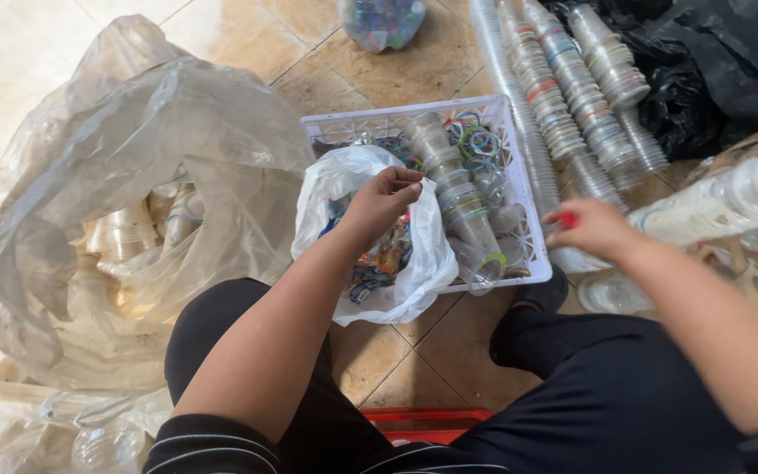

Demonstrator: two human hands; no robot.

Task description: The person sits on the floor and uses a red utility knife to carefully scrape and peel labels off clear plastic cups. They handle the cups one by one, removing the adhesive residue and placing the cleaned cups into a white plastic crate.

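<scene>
Left hand (385, 200): fingers curled shut, pinching the rim of a small white plastic bag (427, 254) of coloured bands.
Right hand (591, 228): fingers closed round a long stack of clear cups (730, 197).
White crate (519, 189): on the tiled floor, bag inside, cup stacks alongside.
Large clear sack (133, 175): floor's left edge.

A single head-worn camera looks steeply down from above the seated person's lap, close to the tiled floor (414, 66). The near edge shows the knees; the far edge reaches just beyond the white basket (519, 167).
</scene>
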